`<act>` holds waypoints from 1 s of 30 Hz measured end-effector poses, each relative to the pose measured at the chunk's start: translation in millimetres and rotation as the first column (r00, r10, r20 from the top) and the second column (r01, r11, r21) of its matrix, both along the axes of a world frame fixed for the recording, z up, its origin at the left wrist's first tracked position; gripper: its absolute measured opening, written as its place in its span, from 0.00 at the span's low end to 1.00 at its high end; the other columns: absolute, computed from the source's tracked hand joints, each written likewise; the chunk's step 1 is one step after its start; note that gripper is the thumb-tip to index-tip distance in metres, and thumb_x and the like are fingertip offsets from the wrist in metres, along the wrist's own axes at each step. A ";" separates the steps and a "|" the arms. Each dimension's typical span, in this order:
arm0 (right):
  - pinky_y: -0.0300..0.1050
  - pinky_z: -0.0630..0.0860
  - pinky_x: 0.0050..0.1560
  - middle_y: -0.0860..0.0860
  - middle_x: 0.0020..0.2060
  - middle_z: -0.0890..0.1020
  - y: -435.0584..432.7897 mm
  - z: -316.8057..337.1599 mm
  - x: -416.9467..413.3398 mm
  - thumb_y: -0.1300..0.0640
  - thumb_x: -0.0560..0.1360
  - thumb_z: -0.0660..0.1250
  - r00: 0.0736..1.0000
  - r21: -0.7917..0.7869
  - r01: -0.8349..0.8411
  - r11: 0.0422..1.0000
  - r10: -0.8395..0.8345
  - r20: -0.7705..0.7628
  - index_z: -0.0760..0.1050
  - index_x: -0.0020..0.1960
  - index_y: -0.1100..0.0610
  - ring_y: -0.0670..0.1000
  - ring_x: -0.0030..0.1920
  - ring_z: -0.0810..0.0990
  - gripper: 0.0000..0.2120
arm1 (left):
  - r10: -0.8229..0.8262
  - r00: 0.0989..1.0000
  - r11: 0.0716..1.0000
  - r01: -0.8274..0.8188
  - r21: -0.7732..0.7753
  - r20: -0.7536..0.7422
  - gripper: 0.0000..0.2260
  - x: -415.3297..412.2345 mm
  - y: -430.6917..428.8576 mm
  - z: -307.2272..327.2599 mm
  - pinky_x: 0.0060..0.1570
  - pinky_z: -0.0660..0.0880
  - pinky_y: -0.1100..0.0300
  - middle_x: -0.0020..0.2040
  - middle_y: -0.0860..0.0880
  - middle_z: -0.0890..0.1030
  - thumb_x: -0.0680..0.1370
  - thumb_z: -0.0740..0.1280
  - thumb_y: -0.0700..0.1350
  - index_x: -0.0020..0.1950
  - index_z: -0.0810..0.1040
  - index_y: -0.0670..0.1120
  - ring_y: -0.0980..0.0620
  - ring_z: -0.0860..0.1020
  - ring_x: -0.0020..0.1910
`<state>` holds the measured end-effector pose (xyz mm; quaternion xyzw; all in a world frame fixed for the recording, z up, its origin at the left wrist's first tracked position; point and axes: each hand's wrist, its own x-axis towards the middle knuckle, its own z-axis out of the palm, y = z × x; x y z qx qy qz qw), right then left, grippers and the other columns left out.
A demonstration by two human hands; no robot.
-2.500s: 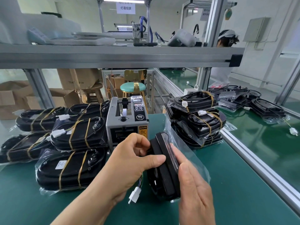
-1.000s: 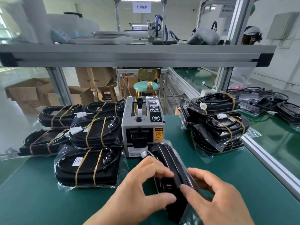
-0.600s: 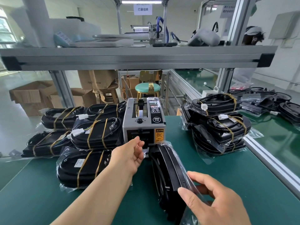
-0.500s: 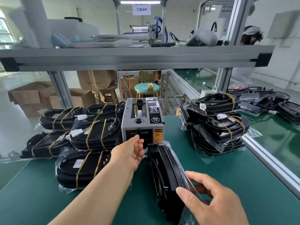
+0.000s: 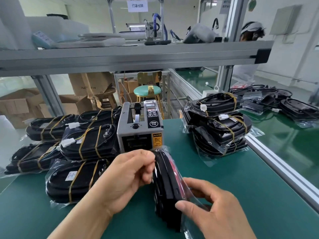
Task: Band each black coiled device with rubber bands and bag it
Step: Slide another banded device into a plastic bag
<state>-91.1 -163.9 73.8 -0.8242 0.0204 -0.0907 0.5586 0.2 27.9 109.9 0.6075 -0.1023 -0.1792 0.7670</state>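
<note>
The green matted worktop [image 5: 233, 195] is carrying all task items, and a grey aluminium-framed shelf [image 5: 138, 56] is spanning the station above it. Finished units are lying in two groups, a left stack of bagged black devices [image 5: 86, 144] and a right stack of bagged black devices [image 5: 222, 130]. Tan rubber bands [image 5: 80, 145] are crossing each unit. A grey box-shaped tape dispenser [image 5: 139, 130] is standing between the stacks.

One black coiled device [image 5: 165, 185] of hard oval plastic is standing on edge, apparently resting on the worktop just in front of the dispenser. It is sitting inside a clear plastic bag [image 5: 183, 180]. The right hand [image 5: 217, 211] is steadying the near lower edge. Its grip is clamped on the device through the film, with the thumb on the rim and the fingers behind. The left hand [image 5: 126, 178] is working at the upper rim. Its grip is closed, with the fingertips pinching the bag film there. Whether anything else is lying between those fingertips cannot be told.

Handling judgement: the shell is looking rigid and fairly light, so the rims are offering the firmest hold. The film is thin and slippery and is best pinched together with the rim. The white connectors [image 5: 224, 116], visible on the finished units, are likely the fragile parts.

Legible writing: the dispenser is bearing a round "SEMI" mark [image 5: 153, 123] and a yellow "CAUTION" label [image 5: 157, 140]. A cardboard box [image 5: 89, 83] is showing "75" and "CM". An overhead sign [image 5: 137, 5] is showing Chinese characters.
</note>
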 end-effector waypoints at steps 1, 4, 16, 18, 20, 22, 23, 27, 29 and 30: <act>0.28 0.74 0.46 0.31 0.41 0.83 -0.4 -1.1 0.4 0.54 0.63 0.81 1.000 -0.006 -0.011 1.000 0.011 0.001 0.81 0.47 0.34 0.31 0.48 0.80 0.20 | -0.115 0.992 0.990 0.110 0.091 0.044 0.07 -9.0 0.1 4.0 0.33 0.71 0.64 0.33 0.50 0.74 0.71 0.72 0.46 0.34 0.78 0.49 0.55 0.69 0.29; 0.28 0.76 0.45 0.33 0.43 0.84 -1.7 -4.6 1.3 0.58 0.63 0.81 0.999 -0.017 -0.016 1.000 0.017 0.035 0.82 0.49 0.35 0.34 0.48 0.81 0.22 | -0.193 0.971 0.912 0.126 0.390 0.138 0.05 -21.2 -4.5 10.8 0.31 0.67 0.68 0.31 0.54 0.75 0.70 0.73 0.49 0.35 0.81 0.50 0.57 0.68 0.30; 0.40 0.79 0.53 0.33 0.47 0.83 4.2 -9.9 -0.9 0.59 0.65 0.80 0.997 -0.038 0.008 0.999 -0.005 0.072 0.83 0.54 0.40 0.37 0.51 0.81 0.22 | -0.235 0.969 0.850 0.167 0.499 0.077 0.08 -19.0 -13.5 19.7 0.26 0.65 0.76 0.25 0.57 0.76 0.73 0.73 0.40 0.35 0.82 0.47 0.64 0.71 0.23; 0.39 0.80 0.51 0.34 0.47 0.83 5.4 -9.6 -1.0 0.59 0.65 0.81 0.997 -0.047 0.003 0.999 0.001 0.082 0.83 0.54 0.41 0.38 0.51 0.81 0.22 | -0.223 0.970 0.846 0.144 0.513 0.094 0.06 -19.8 -13.2 18.0 0.28 0.66 0.76 0.27 0.57 0.77 0.72 0.75 0.42 0.35 0.83 0.47 0.65 0.72 0.25; 0.37 0.79 0.50 0.34 0.47 0.83 5.7 -9.6 -1.1 0.60 0.65 0.81 0.996 -0.043 -0.001 0.999 0.005 0.091 0.83 0.54 0.42 0.37 0.50 0.81 0.22 | -0.211 0.971 0.839 0.123 0.530 0.109 0.05 -20.5 -13.3 15.8 0.31 0.67 0.75 0.30 0.56 0.79 0.71 0.76 0.44 0.36 0.83 0.48 0.64 0.74 0.28; 0.34 0.78 0.48 0.33 0.47 0.83 5.2 -9.7 -0.9 0.60 0.65 0.81 0.995 -0.043 -0.002 0.999 0.006 0.097 0.83 0.54 0.42 0.37 0.50 0.81 0.22 | -0.202 0.972 0.831 0.105 0.547 0.121 0.05 -20.8 -13.2 13.3 0.33 0.68 0.74 0.32 0.55 0.80 0.71 0.76 0.45 0.37 0.84 0.48 0.62 0.75 0.31; 0.32 0.77 0.48 0.33 0.47 0.83 5.2 -9.9 -0.7 0.60 0.65 0.81 0.995 -0.046 -0.002 0.999 0.007 0.100 0.83 0.53 0.41 0.37 0.50 0.81 0.22 | -0.202 0.971 0.828 0.100 0.552 0.127 0.05 -20.9 -13.2 12.7 0.34 0.68 0.73 0.32 0.55 0.80 0.72 0.76 0.45 0.37 0.84 0.48 0.62 0.75 0.31; 0.33 0.77 0.48 0.33 0.47 0.83 5.0 -10.1 -1.1 0.60 0.65 0.81 0.995 -0.044 0.001 0.999 0.003 0.100 0.83 0.53 0.41 0.37 0.51 0.81 0.22 | -0.214 0.964 0.813 0.086 0.576 0.157 0.08 -21.3 -14.0 11.2 0.34 0.68 0.72 0.32 0.55 0.79 0.67 0.75 0.52 0.38 0.83 0.48 0.60 0.73 0.32; 0.34 0.78 0.50 0.33 0.47 0.83 5.0 -9.8 -1.3 0.60 0.65 0.81 0.995 -0.041 0.003 0.999 0.001 0.100 0.83 0.53 0.41 0.37 0.51 0.81 0.22 | -0.206 0.962 0.807 0.063 0.587 0.179 0.11 -21.0 -14.3 9.6 0.32 0.67 0.70 0.31 0.54 0.76 0.64 0.74 0.55 0.38 0.83 0.48 0.59 0.70 0.31; 0.34 0.78 0.50 0.32 0.48 0.83 5.2 -9.6 -1.4 0.60 0.65 0.81 0.995 -0.041 0.003 0.999 0.001 0.100 0.82 0.53 0.40 0.37 0.52 0.81 0.22 | -0.202 0.961 0.806 0.053 0.590 0.190 0.12 -21.1 -14.5 8.8 0.32 0.66 0.69 0.30 0.54 0.75 0.63 0.74 0.56 0.38 0.83 0.48 0.58 0.69 0.30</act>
